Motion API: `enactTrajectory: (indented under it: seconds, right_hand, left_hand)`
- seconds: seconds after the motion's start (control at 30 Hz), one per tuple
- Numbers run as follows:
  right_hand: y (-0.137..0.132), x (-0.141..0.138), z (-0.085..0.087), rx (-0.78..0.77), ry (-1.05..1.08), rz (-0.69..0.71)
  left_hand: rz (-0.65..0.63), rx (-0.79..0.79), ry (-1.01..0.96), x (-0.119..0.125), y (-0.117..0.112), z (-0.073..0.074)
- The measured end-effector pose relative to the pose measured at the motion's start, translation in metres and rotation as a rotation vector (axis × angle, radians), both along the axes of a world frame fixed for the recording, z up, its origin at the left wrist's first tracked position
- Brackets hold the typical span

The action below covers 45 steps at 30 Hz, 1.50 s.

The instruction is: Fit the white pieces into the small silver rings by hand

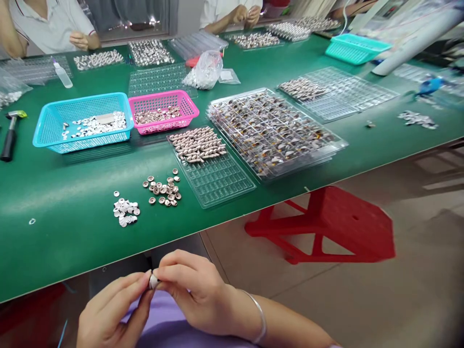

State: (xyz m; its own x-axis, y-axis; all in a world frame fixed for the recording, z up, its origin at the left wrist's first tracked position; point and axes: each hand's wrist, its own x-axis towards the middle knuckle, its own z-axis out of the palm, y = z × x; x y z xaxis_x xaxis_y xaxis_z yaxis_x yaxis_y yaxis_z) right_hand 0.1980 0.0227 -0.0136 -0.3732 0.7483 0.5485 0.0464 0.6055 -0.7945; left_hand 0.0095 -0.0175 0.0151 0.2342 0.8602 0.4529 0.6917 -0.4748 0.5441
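Just in front of the table edge, above my lap, my left hand (116, 309) and my right hand (197, 290) meet. Their fingertips pinch one small round white cap (154, 281) with a dark spot on it; the fingers partly cover it. On the table beyond lie a pile of white discs (125, 211) and a pile of small brownish metal cups (163, 189). A clear compartment tray (221, 181) beside them carries rows of brownish pieces (197, 144) at its far end.
A blue basket (47, 126) of white discs and a pink basket (188, 104) of metal cups stand behind. Stacked filled trays (271, 130) lie right of centre, a hammer (10, 137) at far left. A red stool (355, 222) stands below the edge. Co-workers sit opposite.
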Motion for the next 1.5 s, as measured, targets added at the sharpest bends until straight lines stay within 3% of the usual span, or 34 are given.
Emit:
enactTrajectory:
  seconds: [0.27,0.47,0.7,0.93,1.07,1.17,1.33,1.5]
  right_hand:
    - [-0.004,-0.003,-0.004,-0.032,-0.014,-0.028]
    - [-0.006,-0.008,-0.005,0.047,0.007,-0.082]
    - [-0.002,0.0,0.002,0.016,0.031,0.03]
    - [-0.006,-0.002,0.002,-0.027,-0.007,-0.015]
    - [-0.005,-0.001,0.002,-0.081,0.033,0.043]
    - [-0.003,0.002,0.004,-0.146,0.066,0.108]
    - [0.0,0.006,0.005,-0.182,0.077,0.157]
    - [-0.002,0.007,0.003,-0.214,0.049,0.151]
  left_hand:
    - [-0.022,-0.044,0.013,0.0,-0.005,-0.002]
    - [0.011,-0.124,-0.184,0.005,-0.001,0.001]
    - [-0.104,-0.298,-0.337,-0.004,0.005,0.002]
    - [-0.065,-0.33,-0.386,-0.003,0.003,-0.009]
    - [-0.079,-0.377,-0.445,-0.003,0.005,-0.01]
    - [-0.153,-0.331,-0.369,-0.004,0.009,-0.004]
    - [-0.267,-0.164,-0.042,-0.002,0.017,0.009]
    - [-0.29,-0.06,0.059,0.001,0.016,0.01]
